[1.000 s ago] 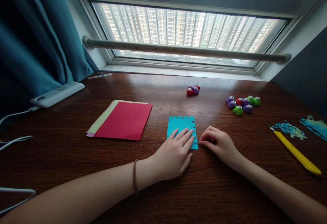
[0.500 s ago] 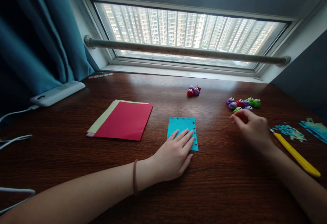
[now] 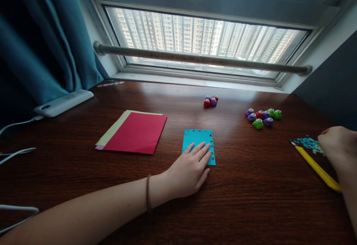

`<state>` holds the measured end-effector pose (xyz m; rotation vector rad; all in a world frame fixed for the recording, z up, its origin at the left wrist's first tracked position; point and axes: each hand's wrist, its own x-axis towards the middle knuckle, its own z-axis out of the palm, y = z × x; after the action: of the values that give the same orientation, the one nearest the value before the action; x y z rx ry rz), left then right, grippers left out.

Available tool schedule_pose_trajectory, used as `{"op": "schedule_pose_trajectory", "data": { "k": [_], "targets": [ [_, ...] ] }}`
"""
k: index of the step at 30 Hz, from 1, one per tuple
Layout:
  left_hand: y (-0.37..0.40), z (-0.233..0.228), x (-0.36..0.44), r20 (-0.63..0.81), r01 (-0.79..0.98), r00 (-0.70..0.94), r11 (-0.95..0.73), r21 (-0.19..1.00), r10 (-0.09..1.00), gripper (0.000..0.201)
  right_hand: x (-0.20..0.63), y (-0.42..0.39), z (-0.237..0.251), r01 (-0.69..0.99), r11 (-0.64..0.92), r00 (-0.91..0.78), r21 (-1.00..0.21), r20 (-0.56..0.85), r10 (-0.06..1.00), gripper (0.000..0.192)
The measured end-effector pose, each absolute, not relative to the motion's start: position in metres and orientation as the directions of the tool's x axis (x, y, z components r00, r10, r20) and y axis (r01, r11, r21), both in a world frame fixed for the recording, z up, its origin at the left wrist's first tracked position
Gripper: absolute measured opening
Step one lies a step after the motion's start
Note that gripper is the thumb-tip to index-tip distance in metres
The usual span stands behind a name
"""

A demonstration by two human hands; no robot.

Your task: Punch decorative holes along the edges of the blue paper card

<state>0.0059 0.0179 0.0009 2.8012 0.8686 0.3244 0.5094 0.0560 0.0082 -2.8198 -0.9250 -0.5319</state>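
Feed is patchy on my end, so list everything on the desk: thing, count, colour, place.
blue card: 1, star holes on its edges, centre
paper stack: red on top, centre-left
near punches: 6, purple, red, green, right
far punches: small cluster, red and purple, by window
yellow knife: 1, far right
blue scraps: pile, far right
white device: 1, left
left hand: flat on blue card
right hand: over blue scraps

Blue card (image 3: 198, 137), star-punched edges, flat on desk (image 3: 251, 193)
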Motion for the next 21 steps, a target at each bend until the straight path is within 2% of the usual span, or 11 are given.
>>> {"op": "schedule_pose_trajectory", "data": {
  "k": [3, 6, 11, 16, 21],
  "targets": [
    [0.018, 0.000, 0.006, 0.153, 0.532, 0.804, -0.811, 0.243, 0.574, 0.043, 0.508, 0.059, 0.012, 0.495, -0.862, 0.849, -0.111, 0.276, 0.451, 0.032],
    [0.018, 0.001, 0.007, 0.152, 0.535, 0.804, -0.810, 0.241, 0.575, 0.043, 0.502, 0.061, 0.014, 0.530, -0.835, 0.833, -0.147, 0.271, 0.482, 0.038],
    [0.016, 0.005, 0.007, 0.148, 0.557, 0.792, -0.801, 0.221, 0.592, 0.041, 0.481, 0.059, 0.018, 0.565, -0.822, 0.800, -0.064, 0.287, 0.527, 0.028],
    [0.013, 0.010, 0.006, 0.134, 0.597, 0.765, -0.772, 0.217, 0.630, 0.047, 0.452, 0.055, 0.024, 0.642, -0.766, 0.721, 0.020, 0.323, 0.613, 0.032],
    [0.010, 0.014, 0.005, 0.128, 0.610, 0.753, -0.757, 0.233, 0.646, 0.051, 0.440, 0.054, 0.022, 0.701, -0.712, 0.654, 0.048, 0.355, 0.668, 0.033]
  ]
}}
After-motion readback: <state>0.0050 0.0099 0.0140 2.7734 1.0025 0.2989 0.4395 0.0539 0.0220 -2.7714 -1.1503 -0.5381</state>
